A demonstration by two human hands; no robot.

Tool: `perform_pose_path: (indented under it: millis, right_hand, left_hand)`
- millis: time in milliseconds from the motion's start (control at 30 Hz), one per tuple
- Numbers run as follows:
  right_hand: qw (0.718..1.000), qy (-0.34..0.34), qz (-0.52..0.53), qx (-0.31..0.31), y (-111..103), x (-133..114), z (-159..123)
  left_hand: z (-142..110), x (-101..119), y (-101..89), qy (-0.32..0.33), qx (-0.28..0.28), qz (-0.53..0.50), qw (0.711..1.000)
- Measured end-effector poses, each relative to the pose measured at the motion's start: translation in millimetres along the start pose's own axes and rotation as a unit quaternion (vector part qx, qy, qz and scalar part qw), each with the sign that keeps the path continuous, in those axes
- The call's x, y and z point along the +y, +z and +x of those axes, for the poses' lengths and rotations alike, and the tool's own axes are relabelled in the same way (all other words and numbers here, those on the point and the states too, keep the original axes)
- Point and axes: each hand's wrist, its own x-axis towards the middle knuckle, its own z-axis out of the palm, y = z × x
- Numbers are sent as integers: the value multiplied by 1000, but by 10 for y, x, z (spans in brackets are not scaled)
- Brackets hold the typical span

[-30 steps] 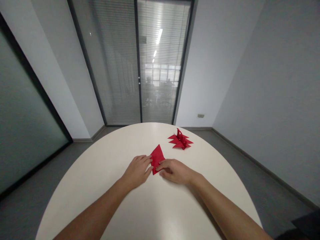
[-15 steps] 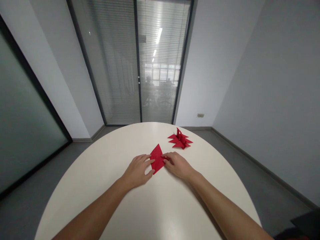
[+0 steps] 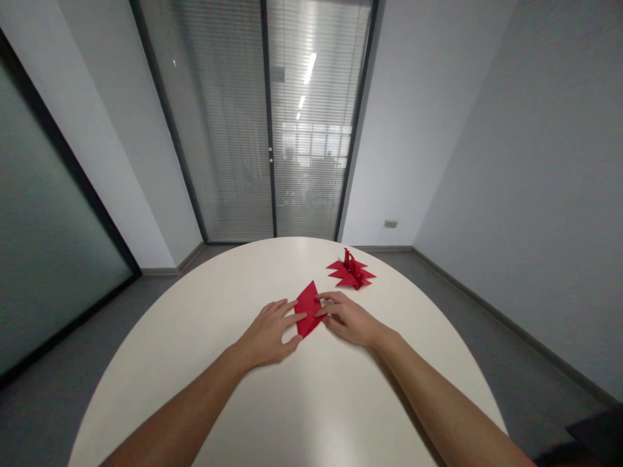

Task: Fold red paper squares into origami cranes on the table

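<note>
A folded piece of red origami paper (image 3: pixel 307 302) lies on the white table between my hands, one corner pointing away from me. My left hand (image 3: pixel 271 331) has its fingers spread, with the fingertips resting on the paper's left side and the thumb at its near corner. From the right, my right hand (image 3: pixel 348 318) reaches over the paper's right edge, fingers stretched out and apart, fingertips touching it. Part of that right edge is hidden under the fingers. Just beyond my right hand stands a cluster of red paper cranes (image 3: pixel 351 271) set close together.
The round white table (image 3: pixel 233 415) spans the lower view. Behind it are glass panels with blinds (image 3: pixel 233 162) and grey walls. A dark object (image 3: pixel 596 434) shows at the lower right corner.
The red paper has shifted slightly right and looks narrower. My right hand's fingers have spread flatter over its right edge; my left fingertips have slid slightly right.
</note>
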Motion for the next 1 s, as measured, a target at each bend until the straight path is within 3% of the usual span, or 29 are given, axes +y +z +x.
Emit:
perform_pose_path:
  millis: [100,367,733,1000]
  right_hand:
    - [1000,1,21,4,0,-29,17]
    - [994,94,17,51,107,-34,47]
    - [993,98,-20,71,230,-28,97]
    - [992,95,-53,62,203,-79,108]
  left_hand:
    - [-2,5,-21,8,-12,-11,1000]
    - [18,55,-57,22,-11,-51,998]
    - [35,93,-71,38,12,-82,996]
    - [44,92,-25,62,-2,-46,997]
